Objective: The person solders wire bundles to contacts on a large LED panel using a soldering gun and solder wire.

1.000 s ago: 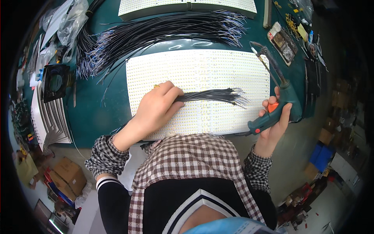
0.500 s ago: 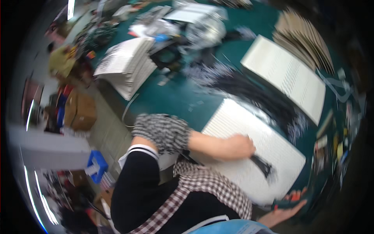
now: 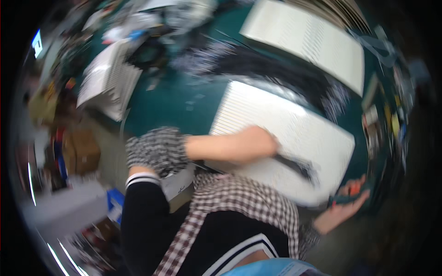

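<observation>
My left hand [image 3: 258, 143] is closed round a small bundle of black cords [image 3: 294, 166], whose loose ends fan out to the right. It is over a white stack of flat sheets or bags [image 3: 317, 138] with a ridged left edge. My right hand [image 3: 343, 212] is beside the stack's near right corner, palm turned up and fingers apart. A small orange-red thing [image 3: 354, 186] shows at its fingers; blur hides what it is and whether it is held. Beyond the stack lies a large heap of black cords [image 3: 271, 66] with pale tips.
Another white stack [image 3: 306, 39] lies at the far right, with brown sheets [image 3: 343, 11] behind it. A fanned white pile [image 3: 108, 80] stands at the left edge of the green table [image 3: 161, 103]. Cardboard boxes [image 3: 82, 149] are on the floor at left.
The view has shifted, so the table and stacks appear further up and left. My left hand still grips the cord bundle over the stack. My right hand stays near the stack's corner.
</observation>
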`<state>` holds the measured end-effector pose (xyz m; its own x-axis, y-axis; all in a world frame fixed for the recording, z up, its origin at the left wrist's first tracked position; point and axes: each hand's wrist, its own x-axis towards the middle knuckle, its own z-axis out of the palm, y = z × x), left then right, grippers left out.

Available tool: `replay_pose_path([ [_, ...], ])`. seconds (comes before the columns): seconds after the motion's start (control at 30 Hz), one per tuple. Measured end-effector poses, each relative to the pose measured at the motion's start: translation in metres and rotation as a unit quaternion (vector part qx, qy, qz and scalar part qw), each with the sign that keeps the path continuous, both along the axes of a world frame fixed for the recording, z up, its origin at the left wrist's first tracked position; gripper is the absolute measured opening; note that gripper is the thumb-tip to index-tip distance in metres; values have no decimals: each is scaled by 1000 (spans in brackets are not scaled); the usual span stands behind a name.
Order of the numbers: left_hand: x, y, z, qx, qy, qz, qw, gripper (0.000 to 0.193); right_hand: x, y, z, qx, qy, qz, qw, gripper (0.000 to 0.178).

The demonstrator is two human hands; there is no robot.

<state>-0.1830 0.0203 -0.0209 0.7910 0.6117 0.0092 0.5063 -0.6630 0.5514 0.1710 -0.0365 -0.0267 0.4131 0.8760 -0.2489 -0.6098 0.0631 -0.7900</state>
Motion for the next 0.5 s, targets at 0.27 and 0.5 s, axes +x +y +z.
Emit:
replay_pose_path([
  [0.27, -2, 15, 9, -102, -85, 126, 983, 8, 9, -17, 0, 56, 61, 17, 996, 57],
  [0.5, -2, 20, 19, -212, -163, 125, 955, 8, 11, -16, 5, 65, 46, 35, 996, 60],
])
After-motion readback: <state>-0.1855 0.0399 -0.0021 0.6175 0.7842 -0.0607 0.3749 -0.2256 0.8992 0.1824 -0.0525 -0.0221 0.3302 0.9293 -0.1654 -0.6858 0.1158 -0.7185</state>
